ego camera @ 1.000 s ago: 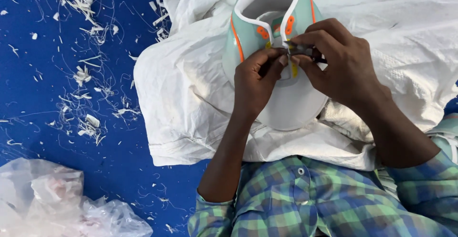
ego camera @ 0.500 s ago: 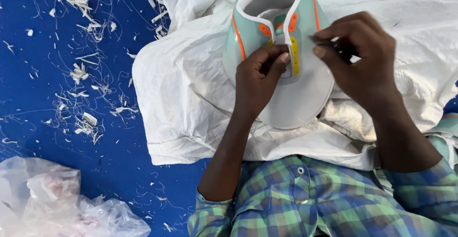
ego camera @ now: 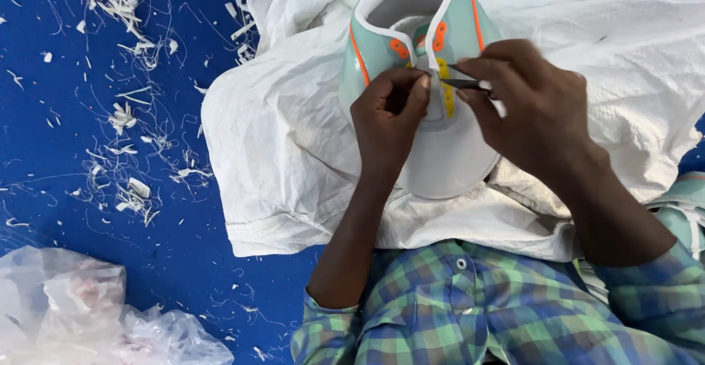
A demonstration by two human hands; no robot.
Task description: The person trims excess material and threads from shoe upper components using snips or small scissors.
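Note:
A pale green and white shoe upper (ego camera: 448, 145) with orange trim and a yellow strip lies on a white woven sack (ego camera: 286, 152) over my lap. My left hand (ego camera: 389, 119) pinches the upper's middle, just left of the yellow strip. My right hand (ego camera: 529, 104) grips a small dark metal tool (ego camera: 463, 82), its tip pointing left at the yellow strip beside my left fingertips. Part of the upper is hidden under both hands.
White thread and trim scraps (ego camera: 125, 123) litter the blue floor (ego camera: 88, 247) on the left. A crumpled clear plastic bag (ego camera: 88, 313) lies at the bottom left. Another pale green piece (ego camera: 683, 211) shows at the right edge.
My right hand drew away to the right with the tool, then came back left to the yellow strip. My left hand stayed pinching the upper.

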